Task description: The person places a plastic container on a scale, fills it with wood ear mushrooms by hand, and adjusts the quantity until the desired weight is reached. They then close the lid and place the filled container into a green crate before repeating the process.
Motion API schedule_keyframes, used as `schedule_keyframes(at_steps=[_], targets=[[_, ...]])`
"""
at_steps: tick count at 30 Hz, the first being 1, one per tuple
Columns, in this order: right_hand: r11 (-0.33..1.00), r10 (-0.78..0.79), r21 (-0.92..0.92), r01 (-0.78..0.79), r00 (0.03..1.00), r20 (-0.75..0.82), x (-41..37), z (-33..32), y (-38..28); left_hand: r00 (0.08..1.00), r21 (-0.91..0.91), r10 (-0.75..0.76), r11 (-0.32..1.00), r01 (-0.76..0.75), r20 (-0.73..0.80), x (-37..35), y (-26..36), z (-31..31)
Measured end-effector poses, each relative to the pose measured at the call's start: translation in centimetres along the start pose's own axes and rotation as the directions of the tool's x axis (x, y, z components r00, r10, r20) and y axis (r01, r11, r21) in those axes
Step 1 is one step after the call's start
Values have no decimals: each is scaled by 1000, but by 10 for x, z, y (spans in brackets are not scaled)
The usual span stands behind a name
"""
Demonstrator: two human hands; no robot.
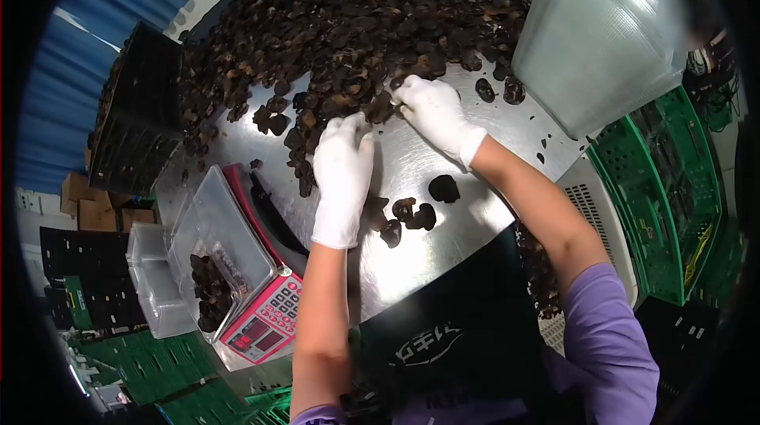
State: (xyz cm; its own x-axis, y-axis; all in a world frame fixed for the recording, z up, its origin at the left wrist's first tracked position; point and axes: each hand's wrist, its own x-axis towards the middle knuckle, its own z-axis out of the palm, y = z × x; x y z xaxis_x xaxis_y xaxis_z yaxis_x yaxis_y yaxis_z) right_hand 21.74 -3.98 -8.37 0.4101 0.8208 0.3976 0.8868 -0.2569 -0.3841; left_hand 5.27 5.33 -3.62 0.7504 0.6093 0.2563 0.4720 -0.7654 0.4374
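Both of my hands wear white gloves and work at the near edge of a big pile of dark brown wood ear mushrooms [372, 21] on a shiny metal table [483, 211]. My right hand [437, 115] pinches a brown wood ear mushroom [380, 108] between thumb and fingers. Just left of it, my left hand [343, 168] has its fingers curled against the pile; whatever is under the fingertips is hidden. Several loose wood ear mushrooms [419, 217] lie on the metal between my forearms.
A red digital scale [265, 318] at left carries a clear plastic tray [214, 227] with mushrooms in it. Stacked clear trays [598, 37] stand at the right, beside a green crate [649, 195] and a white basket [590, 195]. A black crate [138, 108] stands far left.
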Motion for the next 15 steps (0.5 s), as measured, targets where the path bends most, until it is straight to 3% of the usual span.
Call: schedule_keyframes(at_steps=[3, 5, 7, 9, 12, 15], targets=[[997, 39, 70, -29, 990, -135, -17, -24, -7, 998, 177, 33, 984, -23, -53, 25, 4, 25], [992, 53, 125, -35, 989, -140, -33, -42, -9, 996, 263, -7, 965, -17, 89, 40, 12, 30], [949, 89, 311, -46, 988, -128, -51, -54, -10, 994, 313, 21, 948, -53, 104, 49, 7, 38], [813, 198, 552, -186, 979, 39, -69, -64, -14, 984, 264, 170, 953, -149, -60, 44, 0, 39], [755, 198, 608, -245, 969, 145, -85, -78, -19, 985, 202, 105, 976, -76, -139, 23, 11, 3], [786, 148, 589, -188, 982, 115, -94, -75, -18, 985, 37, 38, 999, -33, -168, -16, 10, -35]])
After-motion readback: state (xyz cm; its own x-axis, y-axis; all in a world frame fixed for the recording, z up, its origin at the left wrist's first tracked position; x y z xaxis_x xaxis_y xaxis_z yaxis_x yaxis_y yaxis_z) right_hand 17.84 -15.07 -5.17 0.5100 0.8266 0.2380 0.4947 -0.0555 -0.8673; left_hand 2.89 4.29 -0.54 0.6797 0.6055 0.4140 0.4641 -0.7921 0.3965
